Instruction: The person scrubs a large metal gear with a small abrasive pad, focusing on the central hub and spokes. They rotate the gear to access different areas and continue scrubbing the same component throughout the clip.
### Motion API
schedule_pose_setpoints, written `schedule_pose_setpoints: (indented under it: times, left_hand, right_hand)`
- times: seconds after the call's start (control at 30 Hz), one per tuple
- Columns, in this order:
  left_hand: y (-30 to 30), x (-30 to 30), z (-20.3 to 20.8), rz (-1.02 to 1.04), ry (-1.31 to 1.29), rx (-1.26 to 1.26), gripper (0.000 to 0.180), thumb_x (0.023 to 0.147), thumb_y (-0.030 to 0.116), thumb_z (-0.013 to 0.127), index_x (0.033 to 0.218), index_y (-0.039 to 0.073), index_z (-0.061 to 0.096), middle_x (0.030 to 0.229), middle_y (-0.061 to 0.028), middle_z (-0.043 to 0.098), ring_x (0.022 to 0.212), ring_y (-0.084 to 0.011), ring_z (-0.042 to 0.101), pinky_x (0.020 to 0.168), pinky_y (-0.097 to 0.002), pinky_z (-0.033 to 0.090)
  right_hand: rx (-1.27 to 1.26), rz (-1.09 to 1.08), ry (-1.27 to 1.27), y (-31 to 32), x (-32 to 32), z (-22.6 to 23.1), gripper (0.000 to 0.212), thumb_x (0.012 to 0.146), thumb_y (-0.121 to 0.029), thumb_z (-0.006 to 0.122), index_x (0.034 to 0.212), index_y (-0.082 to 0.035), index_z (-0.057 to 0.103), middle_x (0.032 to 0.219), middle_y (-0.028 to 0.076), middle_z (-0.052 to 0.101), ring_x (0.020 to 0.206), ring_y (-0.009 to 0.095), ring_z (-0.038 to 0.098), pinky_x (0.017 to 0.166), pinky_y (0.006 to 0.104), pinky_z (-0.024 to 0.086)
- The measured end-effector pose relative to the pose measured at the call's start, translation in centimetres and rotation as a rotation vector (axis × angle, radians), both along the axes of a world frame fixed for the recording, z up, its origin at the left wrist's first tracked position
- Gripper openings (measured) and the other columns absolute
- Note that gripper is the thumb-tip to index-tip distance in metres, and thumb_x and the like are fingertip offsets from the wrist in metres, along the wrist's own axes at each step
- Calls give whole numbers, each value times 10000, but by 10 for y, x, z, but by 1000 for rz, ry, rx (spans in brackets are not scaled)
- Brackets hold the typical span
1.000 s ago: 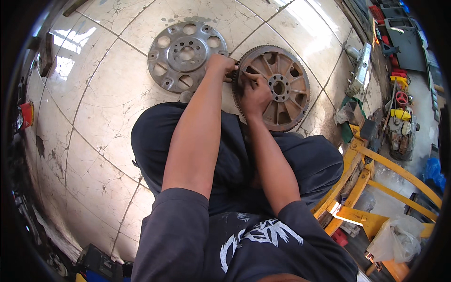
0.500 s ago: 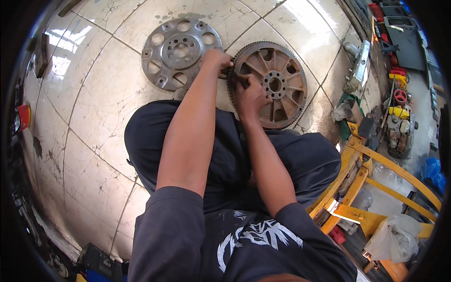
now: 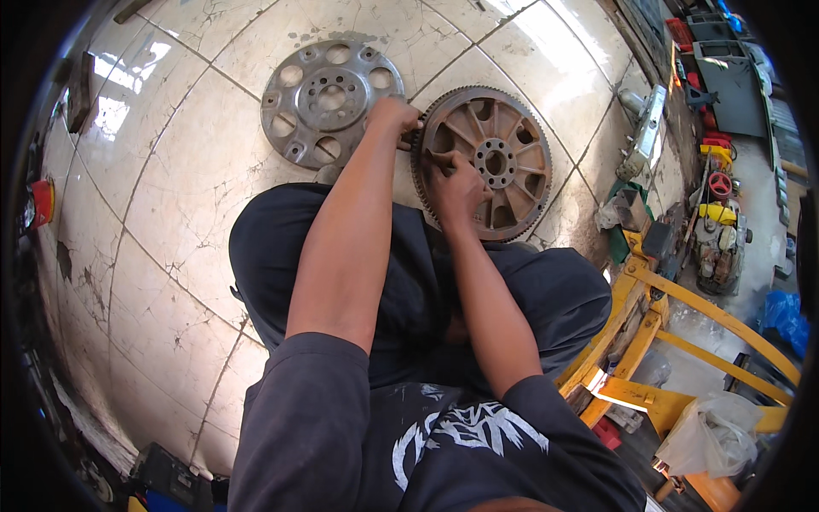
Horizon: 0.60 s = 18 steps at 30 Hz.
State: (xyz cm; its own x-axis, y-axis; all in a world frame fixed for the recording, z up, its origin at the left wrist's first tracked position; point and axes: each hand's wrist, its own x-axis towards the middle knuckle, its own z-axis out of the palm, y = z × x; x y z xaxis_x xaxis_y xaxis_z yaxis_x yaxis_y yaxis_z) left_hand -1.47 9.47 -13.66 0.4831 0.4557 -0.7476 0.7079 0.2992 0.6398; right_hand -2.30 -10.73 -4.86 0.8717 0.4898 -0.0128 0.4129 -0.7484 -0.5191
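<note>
A brown, rust-toned flywheel (image 3: 531,143) with a toothed rim, ribbed face and ring of bolt holes rests on the floor before my knees. My left hand (image 3: 392,116) is closed at its left rim, the fingertips partly hidden by the hand. Against the left part of the face is my right hand (image 3: 459,189), fingers bent and pressed together near the edge; what they hold, if anything, cannot be made out. Beside the flywheel, to the left, lies a grey steel flexplate (image 3: 304,108) with large round openings, partly behind my left hand.
Cracked cream tiles (image 3: 179,256) cover the floor. A yellow metal frame (image 3: 717,309) stands at the right, with a clear plastic bag (image 3: 712,433) on it. Beyond are a silver metal part (image 3: 644,132) and a machine with a red wheel (image 3: 721,186). A black case (image 3: 175,476) is at lower left.
The view has shifted slightly, so the floor parts sit a little lower. Both hands stay at the left side of the flywheel, with barely any change in their grip.
</note>
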Motion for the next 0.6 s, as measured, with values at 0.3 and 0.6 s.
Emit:
schedule_pose_setpoints:
  times: [0.3,0.6]
  left_hand:
    - [3,3,-15,-101,18,112,388,830,318,900,1067,24,812,1038,-118,812,912,-249,803,795,-409,618]
    - [-8,3,12,25,-23,-88,378,837,234,903,1092,-21,791,1124,-152,794,881,-243,789,723,-386,655]
  right_hand:
    - [7,-77,-44,36,18,12,198,871,-380,828,982,-217,840,945,92,813,955,324,762,929,576,412]
    - [28,-45,-46,2,-1,5,175,882,-345,814,971,-195,824,954,113,805,977,349,748,948,560,402]
